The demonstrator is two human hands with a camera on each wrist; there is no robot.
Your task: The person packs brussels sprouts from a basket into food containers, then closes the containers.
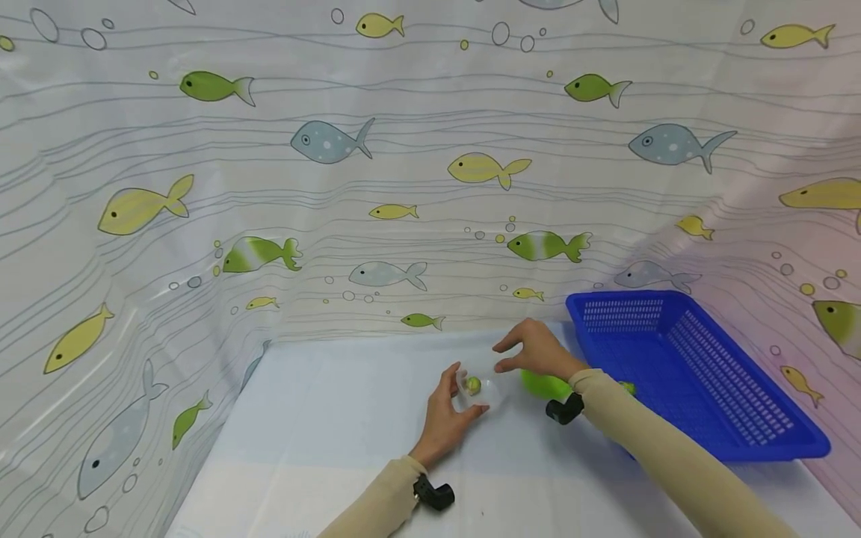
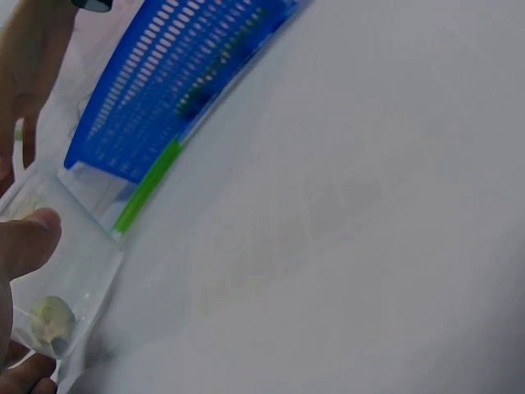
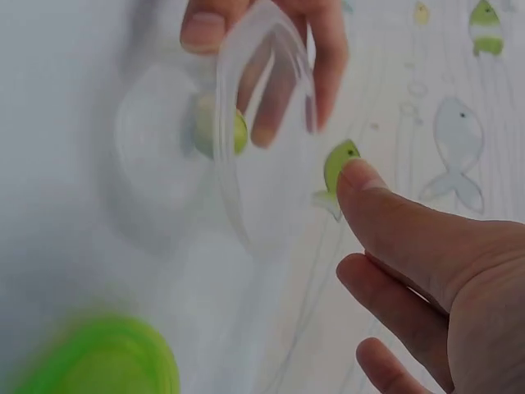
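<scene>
My left hand [image 1: 447, 415] grips a clear plastic cup [image 3: 267, 189], thumb and fingers on opposite sides of it. Inside sits a small round yellow-green thing [image 1: 474, 385] with a paler, brownish side, rather like a Brussels sprout; it also shows through the cup wall in the left wrist view. My right hand [image 1: 538, 350] hovers just right of the cup's mouth. Its thumb and fingers are apart and bent slightly, holding nothing. Beneath the right hand stands a bright green thing [image 3: 115, 361], partly hidden in the head view by that hand and sleeve.
A blue perforated basket [image 1: 673, 373] stands on the right, with a small green thing [image 1: 627, 387] in it beside the right sleeve. White cloth [image 1: 303, 418] covers the table. A fish-print curtain [image 1: 430, 187] surrounds the back and sides.
</scene>
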